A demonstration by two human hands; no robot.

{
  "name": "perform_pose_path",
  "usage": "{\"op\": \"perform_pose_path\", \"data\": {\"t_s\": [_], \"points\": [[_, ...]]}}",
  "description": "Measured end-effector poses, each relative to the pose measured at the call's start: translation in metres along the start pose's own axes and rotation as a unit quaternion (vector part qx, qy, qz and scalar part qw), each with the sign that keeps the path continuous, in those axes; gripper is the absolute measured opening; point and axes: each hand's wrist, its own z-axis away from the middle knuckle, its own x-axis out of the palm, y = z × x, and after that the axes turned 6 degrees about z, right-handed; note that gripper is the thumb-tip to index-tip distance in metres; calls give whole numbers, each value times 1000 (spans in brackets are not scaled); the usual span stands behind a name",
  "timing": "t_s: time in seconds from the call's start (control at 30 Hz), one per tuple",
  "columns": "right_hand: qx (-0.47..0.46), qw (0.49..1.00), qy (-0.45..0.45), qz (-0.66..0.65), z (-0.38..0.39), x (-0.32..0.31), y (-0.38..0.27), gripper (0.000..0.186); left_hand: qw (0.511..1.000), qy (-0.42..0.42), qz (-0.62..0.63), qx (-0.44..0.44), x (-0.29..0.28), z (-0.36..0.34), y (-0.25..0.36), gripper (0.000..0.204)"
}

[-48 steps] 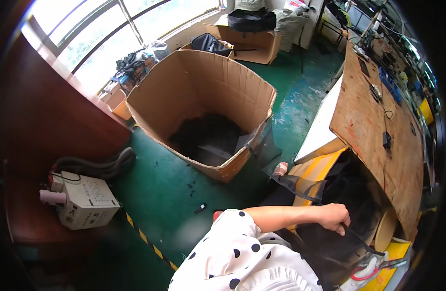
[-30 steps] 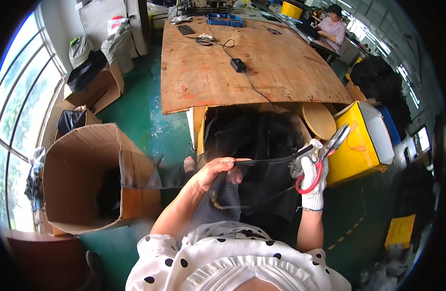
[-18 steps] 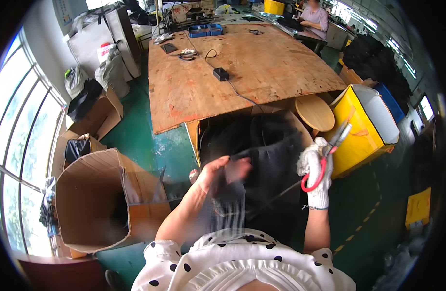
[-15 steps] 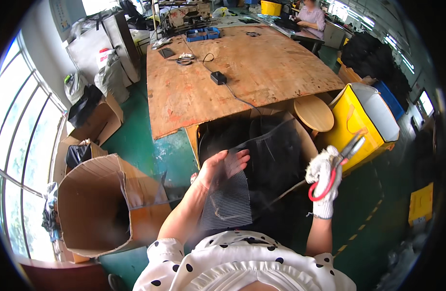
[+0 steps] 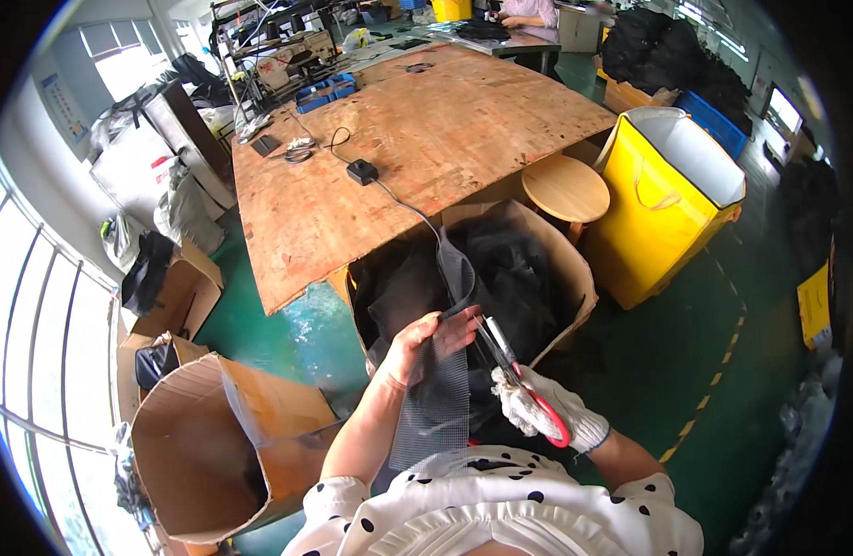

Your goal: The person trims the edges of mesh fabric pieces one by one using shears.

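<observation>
A strip of black mesh (image 5: 433,408) passes through my bare left hand (image 5: 415,350), pinched between thumb and fingers, with the fingers showing through it. Its lower end hangs toward my lap, and the rest runs up into the cardboard box (image 5: 574,269) ahead, which is heaped with black mesh (image 5: 510,250). In a white knit glove, my right hand (image 5: 537,403) grips red-handled scissors (image 5: 554,423). Their blades point up and stand slightly apart, close to the left fingertips and the strip's right side. Whether they touch the mesh I cannot tell.
A worn wooden table (image 5: 426,139) carries a black adapter (image 5: 361,171) with a cord trailing toward the box. To the right are a round wooden stool (image 5: 565,188) and a yellow bag (image 5: 663,204). An open carton (image 5: 195,454) stands at left. Another person (image 5: 528,14) sits far back.
My right hand has brought the scissors leftward, down to the mesh beside my left hand. The view has shifted, and the strip now runs more steeply up into the box.
</observation>
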Motion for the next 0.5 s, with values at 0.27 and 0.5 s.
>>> {"op": "perform_pose_path", "data": {"t_s": [0.27,0.5], "points": [[25,997,17,67,-17,-11,5,31,1000,-12,-23,-9,-9,3,0,45],[-3,988,13,157,-28,-8,-6,27,997,49,-51,-30,-5,6,-5,40]]}}
